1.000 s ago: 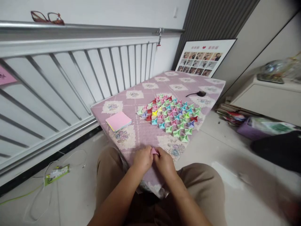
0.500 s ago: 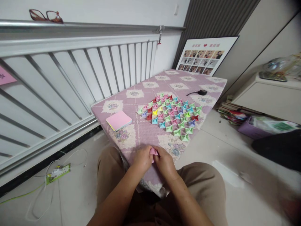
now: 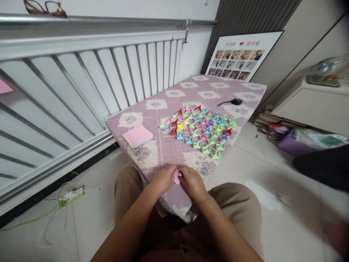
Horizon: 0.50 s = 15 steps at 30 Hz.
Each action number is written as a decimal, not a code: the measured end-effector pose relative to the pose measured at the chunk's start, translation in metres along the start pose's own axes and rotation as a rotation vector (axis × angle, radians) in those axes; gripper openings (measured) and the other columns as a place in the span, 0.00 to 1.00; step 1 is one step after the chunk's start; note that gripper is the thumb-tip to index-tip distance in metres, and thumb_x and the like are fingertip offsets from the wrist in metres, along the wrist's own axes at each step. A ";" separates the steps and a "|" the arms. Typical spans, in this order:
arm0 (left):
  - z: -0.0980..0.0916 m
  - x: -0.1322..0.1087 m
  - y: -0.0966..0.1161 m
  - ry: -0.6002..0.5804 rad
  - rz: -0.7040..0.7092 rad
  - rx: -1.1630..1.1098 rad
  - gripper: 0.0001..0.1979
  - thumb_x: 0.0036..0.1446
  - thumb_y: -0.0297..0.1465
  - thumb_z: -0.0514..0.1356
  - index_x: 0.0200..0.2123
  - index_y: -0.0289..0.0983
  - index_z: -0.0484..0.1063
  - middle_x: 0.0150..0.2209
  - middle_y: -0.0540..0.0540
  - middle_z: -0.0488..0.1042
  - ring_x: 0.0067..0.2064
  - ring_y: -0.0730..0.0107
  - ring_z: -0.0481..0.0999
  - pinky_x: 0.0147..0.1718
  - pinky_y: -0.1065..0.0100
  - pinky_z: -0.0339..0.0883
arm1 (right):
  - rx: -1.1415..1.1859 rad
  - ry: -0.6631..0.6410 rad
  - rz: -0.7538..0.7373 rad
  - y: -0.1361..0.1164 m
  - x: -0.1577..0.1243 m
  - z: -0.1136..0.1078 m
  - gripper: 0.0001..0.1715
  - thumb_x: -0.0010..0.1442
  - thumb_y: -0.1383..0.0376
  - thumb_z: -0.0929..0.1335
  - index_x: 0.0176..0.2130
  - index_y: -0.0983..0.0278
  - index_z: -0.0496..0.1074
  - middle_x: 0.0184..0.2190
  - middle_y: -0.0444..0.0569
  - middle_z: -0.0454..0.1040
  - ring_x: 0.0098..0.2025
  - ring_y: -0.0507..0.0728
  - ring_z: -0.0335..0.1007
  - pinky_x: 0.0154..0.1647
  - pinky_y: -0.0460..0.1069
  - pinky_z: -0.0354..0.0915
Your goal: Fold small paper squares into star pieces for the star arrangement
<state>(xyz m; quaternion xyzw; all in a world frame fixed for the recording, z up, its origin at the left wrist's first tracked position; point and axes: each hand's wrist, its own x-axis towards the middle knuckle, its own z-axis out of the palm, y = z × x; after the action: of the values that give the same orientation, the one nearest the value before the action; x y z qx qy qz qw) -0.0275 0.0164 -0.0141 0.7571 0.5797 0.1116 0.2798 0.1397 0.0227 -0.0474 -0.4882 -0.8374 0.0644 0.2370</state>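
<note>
Between my two hands, at the near end of the table, is a small folded piece of pink paper (image 3: 177,177). My left hand (image 3: 165,178) pinches its left side, and my right hand (image 3: 192,181) grips its right side. The fingers hide part of the folds. A stack of square coloured paper (image 3: 137,135), pink on top, lies to the left beyond my left hand. Ahead of my right hand, many folded paper pieces (image 3: 196,131) in green, pink, blue, red, yellow and purple stand in slanting rows.
A purple flowered cloth covers the pointed table (image 3: 167,153). Behind the paper pieces lies a black object with a cord (image 3: 236,101). A white radiator (image 3: 109,76) runs along the left, and a power strip (image 3: 71,196) sits on the floor. A photo board (image 3: 242,58) leans at the far end.
The pink paper has turned between my fingers, and more of its flat face now shows below them. The camera view has shifted slightly; the stack and rows stay put.
</note>
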 end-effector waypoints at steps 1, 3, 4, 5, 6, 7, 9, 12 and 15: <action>-0.001 -0.001 0.001 -0.004 0.010 0.063 0.20 0.60 0.27 0.50 0.55 0.43 0.64 0.50 0.45 0.73 0.50 0.63 0.72 0.50 0.64 0.64 | -0.028 -0.003 -0.020 0.001 0.000 0.000 0.04 0.59 0.69 0.64 0.35 0.64 0.70 0.31 0.50 0.72 0.34 0.56 0.67 0.38 0.50 0.61; -0.001 -0.003 0.001 -0.002 0.024 0.177 0.19 0.61 0.29 0.49 0.55 0.44 0.65 0.49 0.45 0.72 0.47 0.63 0.72 0.47 0.64 0.65 | -0.056 -0.013 -0.057 0.003 -0.001 0.000 0.05 0.60 0.67 0.65 0.36 0.63 0.71 0.31 0.50 0.72 0.36 0.57 0.67 0.39 0.50 0.61; -0.001 -0.005 0.001 0.001 0.022 0.226 0.19 0.62 0.30 0.49 0.55 0.44 0.65 0.48 0.45 0.72 0.45 0.62 0.73 0.45 0.64 0.66 | -0.062 -0.017 -0.070 0.003 -0.002 0.000 0.06 0.60 0.67 0.65 0.37 0.63 0.71 0.32 0.50 0.72 0.36 0.57 0.67 0.39 0.50 0.62; -0.001 -0.006 0.000 0.007 0.018 0.269 0.19 0.63 0.31 0.49 0.56 0.45 0.65 0.47 0.44 0.71 0.44 0.62 0.72 0.43 0.64 0.67 | -0.065 -0.022 -0.082 0.004 -0.003 -0.001 0.06 0.60 0.67 0.64 0.37 0.63 0.72 0.32 0.50 0.72 0.37 0.57 0.67 0.40 0.50 0.62; 0.000 -0.007 0.000 0.014 0.014 0.301 0.19 0.63 0.33 0.49 0.56 0.46 0.65 0.46 0.44 0.71 0.44 0.62 0.72 0.42 0.65 0.67 | -0.068 -0.028 -0.094 0.005 -0.004 -0.001 0.07 0.61 0.66 0.64 0.38 0.63 0.72 0.33 0.51 0.72 0.37 0.57 0.67 0.40 0.51 0.62; 0.001 -0.008 -0.001 0.024 0.015 0.322 0.18 0.64 0.34 0.49 0.56 0.46 0.65 0.46 0.44 0.70 0.44 0.62 0.71 0.41 0.65 0.66 | -0.071 -0.034 -0.108 0.006 -0.004 -0.002 0.08 0.61 0.66 0.64 0.39 0.63 0.72 0.33 0.51 0.72 0.38 0.57 0.67 0.40 0.51 0.62; 0.003 -0.010 -0.003 0.047 0.044 0.336 0.18 0.64 0.34 0.49 0.55 0.46 0.66 0.45 0.43 0.70 0.45 0.62 0.70 0.42 0.66 0.65 | -0.072 -0.045 -0.138 0.008 -0.005 -0.002 0.10 0.62 0.65 0.64 0.41 0.63 0.73 0.34 0.52 0.73 0.38 0.58 0.67 0.40 0.52 0.63; 0.008 -0.011 -0.007 0.081 0.095 0.304 0.18 0.66 0.34 0.46 0.55 0.44 0.67 0.44 0.43 0.70 0.45 0.63 0.68 0.45 0.65 0.62 | -0.033 -0.052 -0.165 0.011 -0.006 -0.003 0.12 0.63 0.64 0.63 0.44 0.63 0.73 0.34 0.52 0.73 0.38 0.58 0.67 0.40 0.53 0.64; 0.014 -0.012 -0.010 0.081 0.083 0.253 0.19 0.67 0.35 0.44 0.55 0.43 0.68 0.44 0.44 0.71 0.45 0.64 0.67 0.48 0.65 0.60 | 0.037 -0.029 -0.174 0.012 -0.007 -0.003 0.14 0.64 0.64 0.62 0.47 0.62 0.72 0.37 0.53 0.73 0.40 0.58 0.67 0.42 0.54 0.65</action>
<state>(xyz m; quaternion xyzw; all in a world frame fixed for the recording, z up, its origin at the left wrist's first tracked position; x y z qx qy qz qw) -0.0324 0.0026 -0.0296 0.8045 0.5682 0.0795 0.1537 0.1534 0.0226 -0.0508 -0.4084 -0.8787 0.0660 0.2384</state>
